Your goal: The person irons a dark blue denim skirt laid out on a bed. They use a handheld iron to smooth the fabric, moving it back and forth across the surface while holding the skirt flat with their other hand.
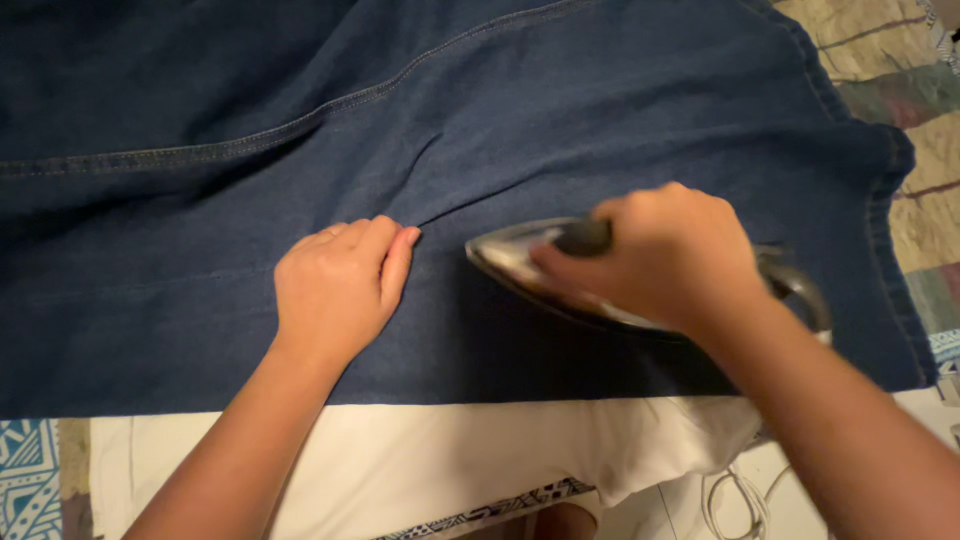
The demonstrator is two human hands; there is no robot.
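A dark blue denim garment (560, 110) lies spread flat and fills most of the view. My left hand (340, 285) rests knuckles-up on the denim, fingers together, pressing the cloth beside a diagonal crease. My right hand (665, 255) grips the black handle of a metal clothes iron (510, 258), whose pointed tip faces left toward my left hand. The iron sits on the denim, a short gap from my left fingertips. Much of the iron's body is hidden under my right hand.
A white cloth (430, 460) with a black-and-white patterned trim lies under the denim's near edge. A white cord (735, 500) coils at the lower right. Patterned fabric (930, 110) shows past the denim's right edge, and blue patterned cloth (25, 470) at the lower left.
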